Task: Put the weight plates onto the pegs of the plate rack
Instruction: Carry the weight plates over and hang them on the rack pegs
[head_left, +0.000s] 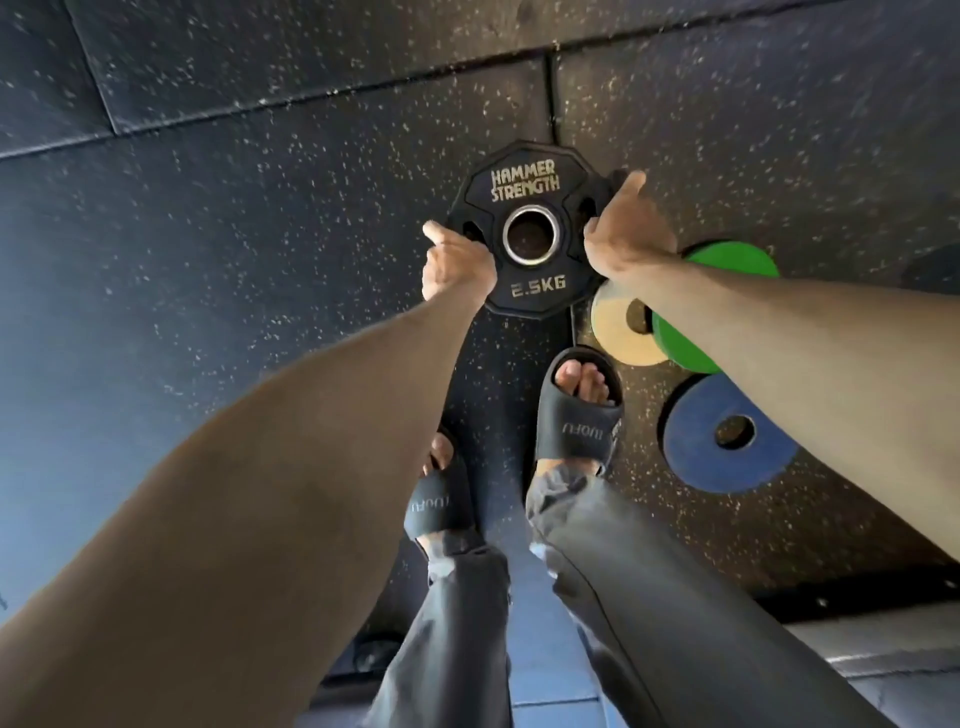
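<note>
A black 2.5 kg weight plate (525, 197) marked "Hammer Strength" is flat over the speckled rubber floor, straight ahead of my feet. My left hand (456, 262) grips its left edge, fingers in the left grip slot. My right hand (626, 228) grips its right edge. Right of it on the floor lie a small cream plate (615, 332), a green plate (727, 260) partly over the cream one and partly hidden by my right forearm, and a blue plate (696, 452). No plate rack is in view.
My two feet in black slides (576, 415) stand just below the black plate. Dark rubber floor tiles (260, 208) with seams stretch to the left and above. A dark bar or frame edge (857, 603) runs along the lower right.
</note>
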